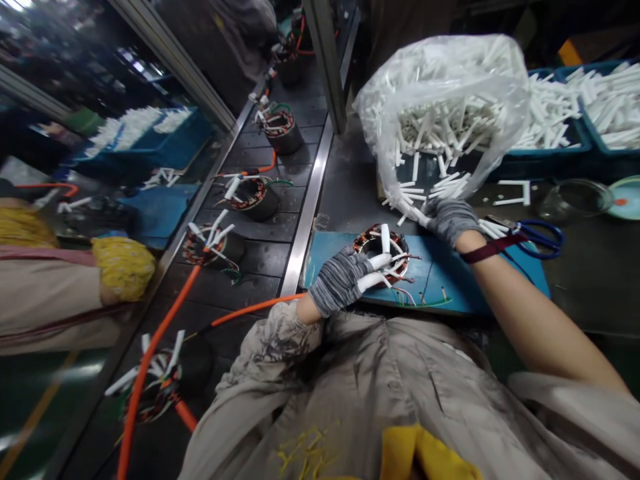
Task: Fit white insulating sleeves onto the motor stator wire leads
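A motor stator (359,241) with copper windings lies on a blue board (325,248) in front of me. White sleeves (373,280) stick out from its wires. My left hand (343,280), in a grey striped glove, closes its fingers on these sleeves at the stator's left side. In a matching glove, my right hand (453,220) is at the mouth of a clear plastic bag (445,57), among loose white tubes (453,185). Its fingers are bent and partly hidden, so what they pinch is unclear. Thin coloured leads (425,303) trail from the stator towards my body.
Blue-handled scissors (543,239) lie right of my right hand. Blue bins (545,157) of white tubes stand behind, near a glass jar (575,200). Left, a conveyor (265,267) carries several stators (255,197) and orange cables (165,333). Across it, a co-worker's yellow sleeve (123,267) shows.
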{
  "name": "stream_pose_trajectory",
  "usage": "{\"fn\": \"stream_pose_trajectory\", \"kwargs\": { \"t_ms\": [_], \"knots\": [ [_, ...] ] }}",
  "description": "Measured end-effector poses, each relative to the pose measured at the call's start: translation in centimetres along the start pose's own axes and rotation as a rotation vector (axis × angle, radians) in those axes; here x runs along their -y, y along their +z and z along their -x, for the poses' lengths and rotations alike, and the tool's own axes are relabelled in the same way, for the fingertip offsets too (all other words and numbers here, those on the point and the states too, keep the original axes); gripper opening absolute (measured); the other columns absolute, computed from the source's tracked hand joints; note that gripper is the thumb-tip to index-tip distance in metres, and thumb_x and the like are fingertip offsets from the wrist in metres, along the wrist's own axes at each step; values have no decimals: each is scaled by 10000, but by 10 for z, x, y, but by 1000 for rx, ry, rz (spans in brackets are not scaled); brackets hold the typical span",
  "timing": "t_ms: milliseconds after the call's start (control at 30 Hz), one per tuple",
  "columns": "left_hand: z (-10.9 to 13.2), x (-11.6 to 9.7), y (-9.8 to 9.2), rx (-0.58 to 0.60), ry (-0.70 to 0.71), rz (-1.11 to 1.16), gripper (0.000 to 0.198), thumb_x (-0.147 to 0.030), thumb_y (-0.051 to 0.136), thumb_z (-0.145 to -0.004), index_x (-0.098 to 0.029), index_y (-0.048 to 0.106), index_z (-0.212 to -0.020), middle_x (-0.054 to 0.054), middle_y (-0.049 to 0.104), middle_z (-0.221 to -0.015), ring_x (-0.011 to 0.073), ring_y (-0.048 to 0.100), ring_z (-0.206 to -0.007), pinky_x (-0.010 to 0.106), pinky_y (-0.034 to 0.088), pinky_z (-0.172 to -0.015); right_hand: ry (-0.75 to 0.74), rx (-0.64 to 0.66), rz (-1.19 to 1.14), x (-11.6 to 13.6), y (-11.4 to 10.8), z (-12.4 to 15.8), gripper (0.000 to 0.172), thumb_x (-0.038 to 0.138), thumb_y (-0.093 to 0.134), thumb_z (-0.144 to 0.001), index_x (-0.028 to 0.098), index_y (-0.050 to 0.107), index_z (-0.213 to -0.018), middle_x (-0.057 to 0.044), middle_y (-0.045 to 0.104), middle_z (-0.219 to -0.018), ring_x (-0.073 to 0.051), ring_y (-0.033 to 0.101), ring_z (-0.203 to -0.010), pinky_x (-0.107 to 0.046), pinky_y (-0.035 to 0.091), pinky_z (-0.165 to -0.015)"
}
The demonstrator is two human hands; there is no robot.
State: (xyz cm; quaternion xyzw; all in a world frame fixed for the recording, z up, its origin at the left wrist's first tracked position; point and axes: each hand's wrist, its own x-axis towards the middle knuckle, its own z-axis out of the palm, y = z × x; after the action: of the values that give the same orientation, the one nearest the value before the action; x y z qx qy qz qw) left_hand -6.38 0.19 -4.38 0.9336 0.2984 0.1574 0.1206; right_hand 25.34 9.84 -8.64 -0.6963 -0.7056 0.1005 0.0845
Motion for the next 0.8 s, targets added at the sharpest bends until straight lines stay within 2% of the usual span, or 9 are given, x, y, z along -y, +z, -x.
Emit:
{"fn": "stream_pose_trajectory", "kwargs": {
  "t_ms": [100, 233, 333, 400, 500, 667, 733, 800],
  "knots": [
    [1, 1, 1, -46, 9, -2, 477, -435, 428, -1159, -202, 645, -1515, 46, 790, -948, 188, 740, -926, 361, 546, -1032, 27, -89, -86, -3, -4, 37, 329, 439, 678, -890, 155, 779, -1023, -169, 792, -999, -344, 729, -963, -463, 579, -928],
    [1, 1, 0, -61, 27, 12, 477, -423, 417, -1163, -174, 653, -1494, 64, 809, -1018, 193, 755, -968, 363, 554, -1019, 42, -236, -236, 2, -6, 86, 416, 433, 590, -992, 168, 721, -1284, -149, 800, -1155, -317, 760, -1004, -463, 608, -925],
    [1, 0, -1, -41, 1, 15, 464, -413, 416, -1161, -202, 651, -1500, 64, 818, -1078, 194, 754, -983, 370, 559, -1026, -20, -278, -244, 11, -9, 110, 406, 438, 564, -1010, 165, 780, -1219, -165, 812, -1111, -354, 763, -1009, -514, 598, -949],
    [1, -2, -2, -26, -15, 12, 463, -413, 415, -1159, -208, 658, -1496, 65, 820, -1089, 197, 752, -982, 373, 562, -1016, -52, -307, -300, 14, -12, 119, 382, 426, 544, -1028, 181, 810, -1148, -154, 817, -1068, -347, 762, -1011, -506, 593, -966],
    [1, -4, -3, -1, -45, -2, 464, -424, 428, -1154, -211, 668, -1490, 61, 822, -1049, 199, 750, -946, 381, 560, -1009, -86, -382, -393, 13, -12, 124, 369, 425, 528, -1064, 220, 812, -1175, -124, 818, -1130, -319, 756, -1080, -481, 576, -1025],
    [1, -4, -3, -56, 0, 2, 487, -424, 390, -1166, -176, 677, -1470, 68, 827, -1065, 200, 755, -944, 372, 558, -984, 40, -352, -273, 6, 0, 127, 421, 469, 542, -1050, 183, 832, -1159, -171, 819, -1153, -389, 753, -1102, -590, 554, -1047],
    [2, -3, -2, -61, 14, -5, 491, -426, 380, -1168, -176, 676, -1469, 66, 828, -1080, 199, 756, -972, 356, 556, -980, 87, -373, -442, 10, 0, 136, 398, 502, 595, -1033, 215, 821, -1189, -142, 822, -1173, -364, 760, -1109, -575, 562, -1062],
    [3, -1, 0, -41, 0, -9, 474, -424, 407, -1162, -193, 663, -1487, 63, 826, -1109, 196, 753, -995, 348, 551, -997, 105, -359, -710, 17, -4, 148, 336, 494, 672, -1002, 246, 810, -1182, -103, 825, -1174, -321, 771, -1091, -538, 586, -1057]
  ]
}}
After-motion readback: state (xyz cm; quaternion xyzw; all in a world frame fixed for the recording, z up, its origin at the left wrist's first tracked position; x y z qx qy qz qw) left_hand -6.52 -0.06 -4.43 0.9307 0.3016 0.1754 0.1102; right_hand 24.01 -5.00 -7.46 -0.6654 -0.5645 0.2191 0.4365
